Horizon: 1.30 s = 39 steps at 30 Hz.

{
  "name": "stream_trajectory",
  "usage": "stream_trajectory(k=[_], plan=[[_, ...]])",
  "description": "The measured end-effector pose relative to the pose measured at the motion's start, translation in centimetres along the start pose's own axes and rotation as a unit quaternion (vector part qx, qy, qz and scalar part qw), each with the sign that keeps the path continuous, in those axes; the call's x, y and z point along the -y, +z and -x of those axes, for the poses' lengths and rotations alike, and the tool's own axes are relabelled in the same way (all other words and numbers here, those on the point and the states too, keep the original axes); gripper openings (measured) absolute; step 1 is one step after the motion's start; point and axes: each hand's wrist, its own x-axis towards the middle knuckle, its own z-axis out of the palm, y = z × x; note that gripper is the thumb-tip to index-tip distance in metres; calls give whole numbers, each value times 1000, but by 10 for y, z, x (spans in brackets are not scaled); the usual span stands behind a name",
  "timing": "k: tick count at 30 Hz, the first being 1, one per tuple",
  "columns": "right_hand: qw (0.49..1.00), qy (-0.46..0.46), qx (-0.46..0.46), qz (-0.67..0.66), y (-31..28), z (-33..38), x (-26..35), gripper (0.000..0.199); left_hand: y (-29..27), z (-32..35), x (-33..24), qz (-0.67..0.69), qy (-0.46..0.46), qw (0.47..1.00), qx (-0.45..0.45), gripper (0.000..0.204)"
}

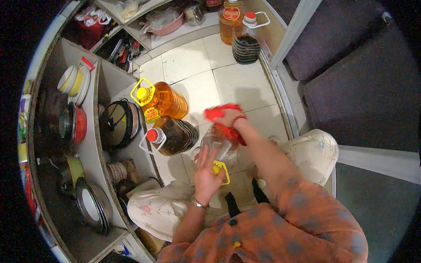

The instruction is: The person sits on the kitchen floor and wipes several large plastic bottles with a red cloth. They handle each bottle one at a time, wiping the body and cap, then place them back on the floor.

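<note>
A clear plastic jug (pixel 218 144) with a yellow cap and handle lies tilted between my knees, its cap end toward me. My left hand (pixel 206 175) holds it near the shoulder, fingers stretched along its side. At the far end, my right hand (pixel 230 117) is closed round a bright red cloth (pixel 215 113), which hangs over the jug and is partly blurred. Just left stands a jug of dark liquid (pixel 175 136) with a red cap and white handle. Beyond that is a jug of amber oil (pixel 169 101) with a yellow cap and handle.
Open shelves (pixel 98 144) with pans, bowls and plates run along the left. More shelving at the back holds a pink basin (pixel 166 25). Two more filled jugs (pixel 245 47) stand at the far right of the tiled floor (pixel 193 65). A door frame (pixel 285 44) borders the right side.
</note>
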Motion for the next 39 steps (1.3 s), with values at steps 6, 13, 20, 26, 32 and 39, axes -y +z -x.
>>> stream_trajectory(k=[6,13,20,26,32,39], plan=[[851,189,-152,-466,51,-13,-95,74,8,-14,13,41,-16,998,-42,56],[875,119,-150,-445,46,0,-31,77,-7,-76,39,136,-129,979,-74,50],[934,-30,-152,-323,-3,50,42,64,-11,-92,48,44,-77,990,-109,54],[752,226,-167,-596,50,38,-19,57,-27,-119,21,-92,106,984,-105,47],[732,237,-304,-562,59,19,-4,69,-44,-149,0,-110,150,982,23,46],[865,-60,-350,-355,-11,32,80,58,-61,-168,25,-242,15,966,-85,49]])
